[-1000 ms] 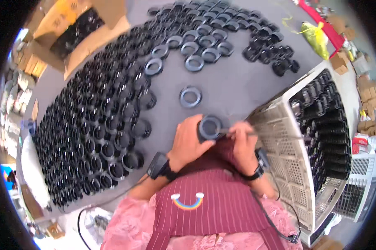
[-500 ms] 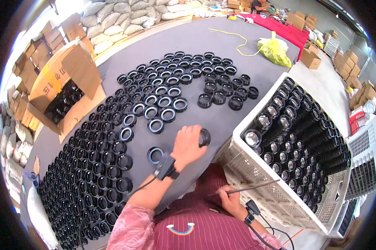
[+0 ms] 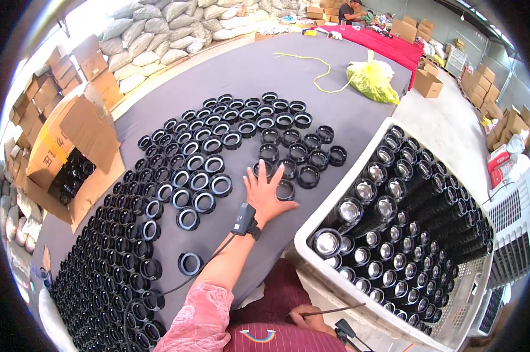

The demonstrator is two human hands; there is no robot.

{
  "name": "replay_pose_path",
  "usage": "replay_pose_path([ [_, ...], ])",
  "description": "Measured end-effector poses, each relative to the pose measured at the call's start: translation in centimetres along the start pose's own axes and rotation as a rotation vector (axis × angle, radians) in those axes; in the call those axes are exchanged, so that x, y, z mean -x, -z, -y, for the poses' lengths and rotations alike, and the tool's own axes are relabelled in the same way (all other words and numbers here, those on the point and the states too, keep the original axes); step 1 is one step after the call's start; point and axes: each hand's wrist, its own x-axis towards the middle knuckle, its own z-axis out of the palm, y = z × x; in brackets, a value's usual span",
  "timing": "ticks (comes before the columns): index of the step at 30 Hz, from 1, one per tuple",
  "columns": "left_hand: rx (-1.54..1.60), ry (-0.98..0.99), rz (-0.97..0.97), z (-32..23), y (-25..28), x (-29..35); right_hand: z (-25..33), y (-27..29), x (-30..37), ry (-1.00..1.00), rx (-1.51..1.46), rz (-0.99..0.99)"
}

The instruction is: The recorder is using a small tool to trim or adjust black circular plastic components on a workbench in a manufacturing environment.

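My left hand (image 3: 264,198) reaches over the grey table with its fingers spread. Its fingertips touch or overlap a black ring-shaped part (image 3: 285,190) and its neighbours in a loose cluster (image 3: 298,154). A separate ring with a pale inner rim (image 3: 190,264) lies to the left of my left forearm. Low in the view, close to my body, my right hand (image 3: 311,320) is closed around a thin dark stick (image 3: 338,309) that points right toward the crate. Part of the right hand is cut off by my apron.
Rows of black rings (image 3: 109,258) cover the table's left side, and pale-rimmed rings (image 3: 203,201) curve across its middle. A white plastic crate (image 3: 388,320) of black parts with shiny lenses stands right. Also there: an open cardboard box (image 3: 92,132), a yellow bag (image 3: 373,81), a distant person (image 3: 350,12).
My left hand has moved forward, opened and let go of the black ring, which now sits by the cluster. The right hand keeps the stick, lower in view. The whole view has shifted.
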Motion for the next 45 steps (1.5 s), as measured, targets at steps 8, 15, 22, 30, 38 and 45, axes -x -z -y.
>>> replay_pose_path([
  [8,0.075,-0.070,-0.017,-5.0,-3.6,-3.7,-1.9,0.8,-2.2,0.155,0.048,-0.039],
  [15,0.071,0.051,0.027,-9.2,-4.8,-6.8,-2.1,2.5,-2.2,0.118,0.144,0.080],
  [22,0.140,0.107,0.003,-9.8,-5.4,-7.6,-1.7,3.0,-1.8,0.108,0.176,0.096],
  [30,0.129,-0.566,-0.163,-8.4,-6.2,-8.0,-3.0,2.7,-0.3,0.005,0.077,0.017],
  [38,-0.070,-0.812,0.027,-9.6,-9.4,-12.3,-3.4,4.0,-1.5,0.076,0.147,0.101],
  [45,-0.010,-0.617,-0.188,-12.2,-12.8,-13.5,-5.5,4.5,-1.3,-0.033,0.132,0.171],
])
